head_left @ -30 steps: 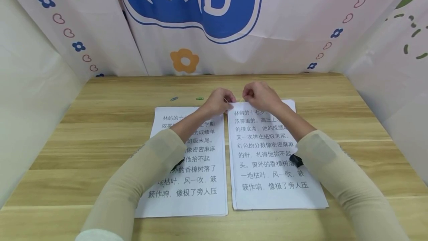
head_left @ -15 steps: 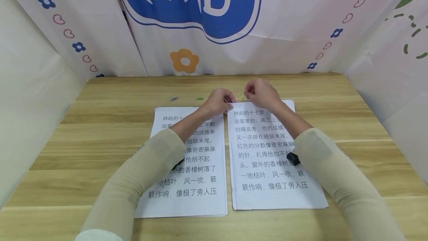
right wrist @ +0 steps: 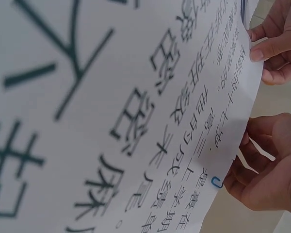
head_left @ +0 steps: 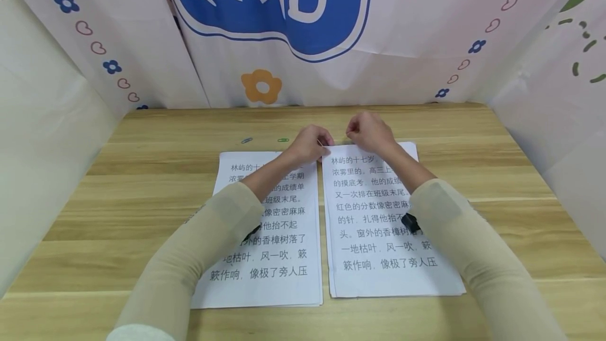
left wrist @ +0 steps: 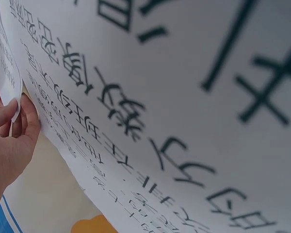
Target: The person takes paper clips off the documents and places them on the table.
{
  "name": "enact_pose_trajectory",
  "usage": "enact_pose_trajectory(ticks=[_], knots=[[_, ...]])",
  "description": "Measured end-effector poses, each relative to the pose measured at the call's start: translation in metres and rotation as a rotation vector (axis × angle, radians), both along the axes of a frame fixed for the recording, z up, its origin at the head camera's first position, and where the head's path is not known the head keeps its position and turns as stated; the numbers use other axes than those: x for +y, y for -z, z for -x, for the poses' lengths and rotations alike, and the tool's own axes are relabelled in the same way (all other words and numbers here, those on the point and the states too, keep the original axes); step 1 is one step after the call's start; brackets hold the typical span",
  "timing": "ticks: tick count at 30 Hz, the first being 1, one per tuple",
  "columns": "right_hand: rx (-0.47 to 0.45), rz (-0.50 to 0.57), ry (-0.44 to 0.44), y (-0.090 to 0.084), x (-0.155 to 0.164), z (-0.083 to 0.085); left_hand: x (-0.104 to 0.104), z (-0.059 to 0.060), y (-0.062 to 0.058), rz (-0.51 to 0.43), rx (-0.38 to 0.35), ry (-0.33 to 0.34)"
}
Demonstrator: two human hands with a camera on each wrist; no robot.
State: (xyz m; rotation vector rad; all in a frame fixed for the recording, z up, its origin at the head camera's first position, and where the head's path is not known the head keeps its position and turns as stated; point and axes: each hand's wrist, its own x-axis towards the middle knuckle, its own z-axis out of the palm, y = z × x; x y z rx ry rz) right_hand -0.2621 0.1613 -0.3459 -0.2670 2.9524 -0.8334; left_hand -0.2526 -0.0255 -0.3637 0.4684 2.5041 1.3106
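Two stacks of printed paper lie side by side. My left hand (head_left: pixel 310 143) pinches the top left corner of the right paper stack (head_left: pixel 388 272) between thumb and fingers. My right hand (head_left: pixel 371 131) is at that stack's top edge, its fingers curled and thumb and forefinger together. At those fingertips a thin yellow paper clip is barely visible, mostly hidden. In the right wrist view a blue paper clip (right wrist: pixel 217 182) sits on the sheet's edge beside my right hand (right wrist: pixel 276 165). The left paper stack (head_left: pixel 265 293) lies partly under my left forearm.
A blue-grey paper clip (head_left: pixel 246 140) and a green paper clip (head_left: pixel 283 140) lie on the wooden table (head_left: pixel 142 183) behind the left stack. A printed white cloth (head_left: pixel 402 78) hangs at the table's back edge.
My right hand has shifted slightly up, away from the stack's top edge, with the yellow clip at its fingertips. The left hand keeps its pinch on the corner.
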Motion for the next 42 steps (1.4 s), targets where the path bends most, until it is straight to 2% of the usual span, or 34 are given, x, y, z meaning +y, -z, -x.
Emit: enact_pose_trajectory(ticks=[13,30,42], knots=[[-0.021,-0.030,0.024,0.004,0.002,0.007,0.000,0.000,0.001,0.011,0.001,0.005],[-0.104,0.062,0.002,0.009,0.007,0.014,-0.001,0.000,0.001,-0.004,-0.005,-0.001],[-0.103,0.081,-0.015,0.012,0.014,0.018,-0.002,-0.001,0.000,-0.024,-0.022,-0.001]])
